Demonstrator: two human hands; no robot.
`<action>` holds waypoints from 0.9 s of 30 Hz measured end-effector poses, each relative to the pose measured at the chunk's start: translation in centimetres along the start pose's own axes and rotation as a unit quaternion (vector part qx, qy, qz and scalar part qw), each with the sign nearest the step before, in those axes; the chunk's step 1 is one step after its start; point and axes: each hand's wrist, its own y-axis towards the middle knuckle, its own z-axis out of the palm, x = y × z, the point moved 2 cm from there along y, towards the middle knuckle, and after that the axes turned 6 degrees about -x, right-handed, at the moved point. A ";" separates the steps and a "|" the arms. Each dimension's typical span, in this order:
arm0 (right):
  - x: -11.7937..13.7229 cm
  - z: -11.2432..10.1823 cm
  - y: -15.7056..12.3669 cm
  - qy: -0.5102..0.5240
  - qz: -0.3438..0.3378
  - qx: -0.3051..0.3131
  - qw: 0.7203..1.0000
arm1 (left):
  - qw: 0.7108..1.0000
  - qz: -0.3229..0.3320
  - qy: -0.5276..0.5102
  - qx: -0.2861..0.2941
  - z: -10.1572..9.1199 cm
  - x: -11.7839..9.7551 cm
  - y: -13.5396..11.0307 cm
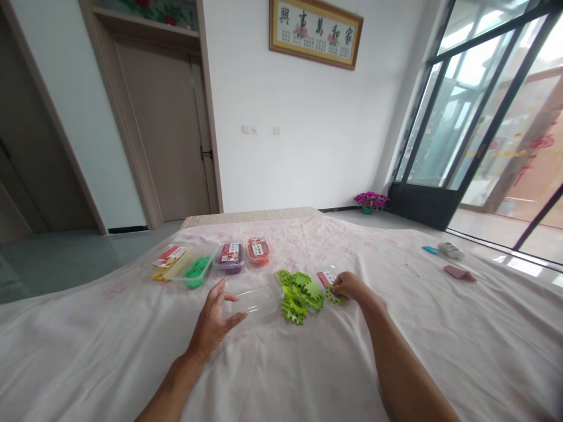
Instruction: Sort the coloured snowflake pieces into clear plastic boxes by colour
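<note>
My left hand curls around the left end of a clear plastic container, with thumb and fingers at its rim. Nothing shows inside that container. Just right of it lies a pile of green toothed, gear-like pieces, light and yellowish green, on the cloth. Farther right, my right hand is closed with its fingertips down on a green toothed piece. Beyond those fingers lies a clear lid with a red and white label, partly covered by the hand.
Behind my left hand stand labelled clear boxes of yellow, purple and orange pieces, and an open one with green pieces. A white packet and a pink item lie far right on the pale cloth.
</note>
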 end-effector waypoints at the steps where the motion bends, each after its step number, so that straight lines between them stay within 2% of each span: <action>1: 0.0 -0.3 -0.1 -0.009 0.002 0.001 1.000 | 1.000 0.002 0.002 0.003 0.0 0.0 0.0; 3: 0.3 -1.4 -0.4 -0.027 -0.007 -0.027 0.999 | 1.000 0.004 0.003 0.005 0.0 -0.1 0.0; 5: 1.4 -2.8 -0.7 -0.021 -0.029 -0.093 0.995 | 1.000 0.004 0.003 0.005 -0.1 -0.3 0.0; 7: 3.3 -3.8 -1.1 0.035 -0.052 -0.160 0.985 | 1.000 0.001 0.004 0.006 -0.1 -0.4 0.0; 9: 5.7 -3.7 -1.8 0.142 -0.069 -0.177 0.971 | 1.000 -0.002 0.002 0.008 -0.1 -0.5 0.0; 13: 11.3 -0.5 -3.7 0.300 -0.102 -0.092 0.944 | 1.000 -0.011 -0.003 0.024 -0.1 -0.6 0.0; 16: 15.1 2.2 -5.3 0.335 -0.128 -0.041 0.932 | 0.999 -0.015 0.000 0.041 -0.2 -0.8 0.0; 19: 17.8 4.0 -6.6 0.360 -0.163 0.032 0.918 | 0.999 -0.014 0.003 0.037 -0.3 -1.1 0.0; 21: 18.5 4.2 -6.9 0.351 -0.185 0.049 0.917 | 1.000 -0.008 0.003 0.024 -0.5 -1.4 0.0; 22: 18.5 4.1 -6.8 0.337 -0.190 0.036 0.921 | 1.000 -0.003 0.005 0.020 -0.5 -1.5 0.0; 27: 15.2 1.7 -4.6 0.166 -0.186 -0.090 0.964 | 0.996 0.052 0.040 0.053 -0.7 -1.9 -0.1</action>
